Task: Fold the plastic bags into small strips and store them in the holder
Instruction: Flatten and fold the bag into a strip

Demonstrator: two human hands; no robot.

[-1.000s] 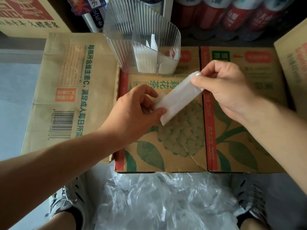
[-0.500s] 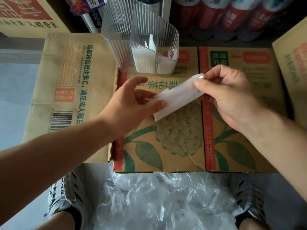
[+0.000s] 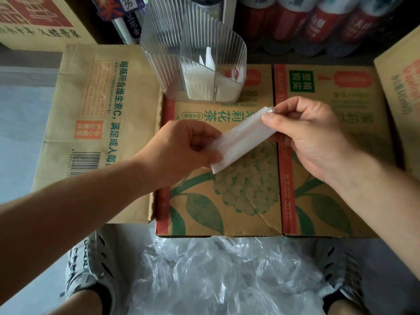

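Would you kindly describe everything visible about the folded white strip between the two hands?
The strip is a plastic bag folded flat into a long, narrow band, milky white and slightly translucent, its layers showing at the upper end. It is held over a printed cardboard box, slanting from lower left to upper right. The left hand pinches its lower end, the right hand its upper end; nothing else seems to touch it. It is near the clear ribbed holder, not yet in it.
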